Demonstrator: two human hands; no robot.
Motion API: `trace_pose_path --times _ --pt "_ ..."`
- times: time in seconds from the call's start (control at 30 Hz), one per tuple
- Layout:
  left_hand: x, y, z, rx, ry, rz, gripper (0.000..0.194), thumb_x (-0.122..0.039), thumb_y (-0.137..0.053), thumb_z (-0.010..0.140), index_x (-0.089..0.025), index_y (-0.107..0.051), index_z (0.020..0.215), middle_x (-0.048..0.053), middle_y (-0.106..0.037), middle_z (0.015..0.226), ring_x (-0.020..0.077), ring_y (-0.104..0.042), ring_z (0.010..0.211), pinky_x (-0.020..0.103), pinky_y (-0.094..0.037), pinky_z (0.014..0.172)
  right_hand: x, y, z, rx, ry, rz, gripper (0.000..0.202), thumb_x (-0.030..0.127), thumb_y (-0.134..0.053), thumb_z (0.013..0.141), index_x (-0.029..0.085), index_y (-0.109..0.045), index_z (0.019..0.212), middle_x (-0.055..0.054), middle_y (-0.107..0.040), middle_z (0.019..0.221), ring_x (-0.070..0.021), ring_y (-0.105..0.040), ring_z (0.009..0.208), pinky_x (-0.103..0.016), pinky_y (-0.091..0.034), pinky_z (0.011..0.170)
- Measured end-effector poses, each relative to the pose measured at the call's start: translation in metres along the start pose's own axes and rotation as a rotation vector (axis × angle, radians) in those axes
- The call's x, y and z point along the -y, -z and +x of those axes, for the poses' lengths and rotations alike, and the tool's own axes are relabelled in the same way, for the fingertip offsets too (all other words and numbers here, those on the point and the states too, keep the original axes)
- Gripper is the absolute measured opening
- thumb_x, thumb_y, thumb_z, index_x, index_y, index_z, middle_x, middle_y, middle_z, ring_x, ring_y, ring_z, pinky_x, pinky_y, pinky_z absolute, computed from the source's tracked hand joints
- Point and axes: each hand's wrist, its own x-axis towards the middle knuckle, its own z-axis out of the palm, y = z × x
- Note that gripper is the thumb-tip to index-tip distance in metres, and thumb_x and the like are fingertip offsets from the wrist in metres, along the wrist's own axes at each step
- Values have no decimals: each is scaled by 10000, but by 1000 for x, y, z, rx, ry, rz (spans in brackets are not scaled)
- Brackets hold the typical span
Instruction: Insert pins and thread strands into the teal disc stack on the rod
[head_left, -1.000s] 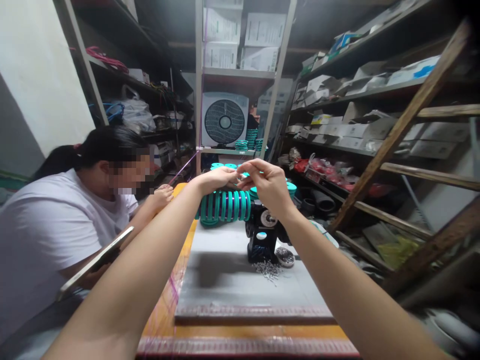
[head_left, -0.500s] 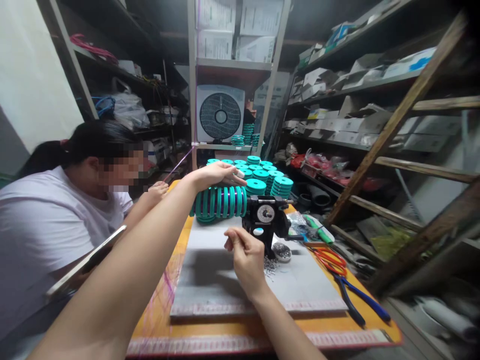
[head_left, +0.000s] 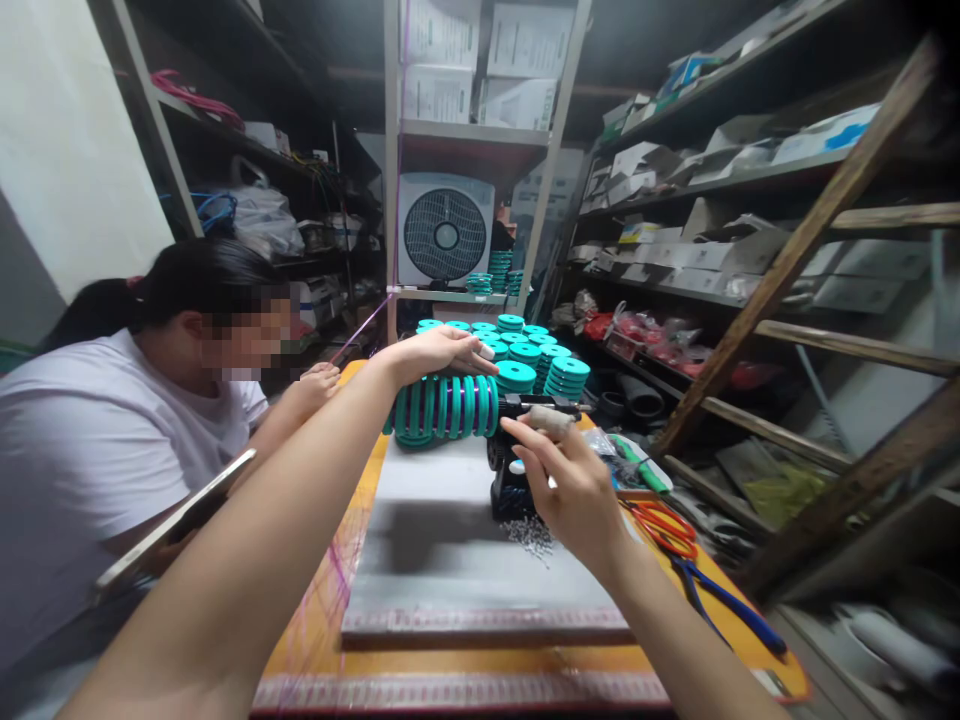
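A row of teal ribbed spools (head_left: 446,407) with purple wire in their grooves sits on the shaft of a black winding machine (head_left: 510,490). My left hand (head_left: 450,350) lies over the top of this row, fingers stretched out flat and pointing right. On the right, my right hand (head_left: 574,475) is raised in front of the machine and covers its dial. Its fingers are apart, one wearing a beige finger cover (head_left: 551,420), and a fingertip is close to the right end of the row. Nothing shows in its grasp. Small metal bits (head_left: 529,537) lie below it.
Stacked teal spools (head_left: 516,376) stand behind the machine. Orange-handled scissors (head_left: 664,527) and blue-handled pliers (head_left: 739,605) lie at the right on the orange table (head_left: 450,665). A co-worker (head_left: 112,430) sits at left. A wooden ladder (head_left: 795,270) leans at right.
My right hand has risen and moved right, from a closed pinch over the grey board to spread fingers in front of the machine. My left hand stays over the spools.
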Motion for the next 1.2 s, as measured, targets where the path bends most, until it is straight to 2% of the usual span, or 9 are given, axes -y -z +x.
trace_pose_path --times 0.13,0.23,0.3,0.37,0.47,0.57,0.73,0.93,1.2 --pt "-2 -2 -2 -17 1 4 289 -358 -497 921 -123 -664 941 125 -752 939 198 -699 944 360 -473 934 -13 -18 14 86 307 -169 387 58 -512 863 223 -648 1185 -113 -659 911 -217 -614 873 -379 -541 785" --pt "-4 -3 -3 -18 4 -7 293 -357 -499 920 -117 -666 941 126 -755 927 199 -699 941 358 -473 928 -14 -21 24 39 348 -13 299 92 -528 876 216 -680 1102 -90 -697 936 -200 -618 875 -368 -547 789" --pt "-4 -4 -2 -21 12 -25 293 -370 -524 905 -117 -670 938 126 -756 915 205 -700 928 367 -472 926 -11 -16 36 9 232 181 261 120 -518 894 230 -682 1064 -73 -697 1053 -184 -628 923 -355 -548 805" --pt "-3 -4 -2 -27 10 -42 286 -374 -562 882 -114 -676 915 122 -757 887 206 -705 893 369 -471 924 -8 -10 52 -39 24 399 207 177 -505 915 237 -681 1006 -56 -691 1079 -161 -655 873 -324 -564 743" --pt "-3 -5 -1 -32 1 -60 278 -369 -586 867 -107 -677 880 108 -757 833 192 -706 839 354 -475 914 -5 -6 78 -83 -301 732 138 290 -527 913 220 -645 907 -24 -699 897 -136 -669 700 -284 -566 609" --pt "-4 -6 -3 -18 -8 -61 287 -382 -589 862 -107 -669 844 99 -752 777 189 -705 804 346 -484 899 0 -9 93 -50 -386 900 123 324 -557 895 215 -583 844 24 -639 692 -126 -642 623 -276 -549 598" --pt "-7 -7 -5 -29 6 -34 267 -339 -532 903 -110 -670 896 111 -758 826 195 -707 875 349 -479 921 16 -19 66 -4 -301 686 139 287 -493 931 217 -595 868 22 -599 709 -101 -577 630 -249 -483 607" --pt "-4 -5 -2 -26 21 -2 285 -308 -445 947 -120 -659 937 118 -756 917 190 -703 936 360 -479 938 22 -41 10 -81 -438 622 144 255 -474 938 216 -610 907 18 -585 682 -110 -560 629 -249 -457 595" --pt "-5 -5 -5 -34 -13 2 297 -389 -542 892 -123 -665 940 137 -750 946 236 -693 974 407 -458 972 29 -65 2 -89 -486 522 183 269 -432 944 204 -591 880 -2 -601 684 -127 -579 629 -261 -475 615"
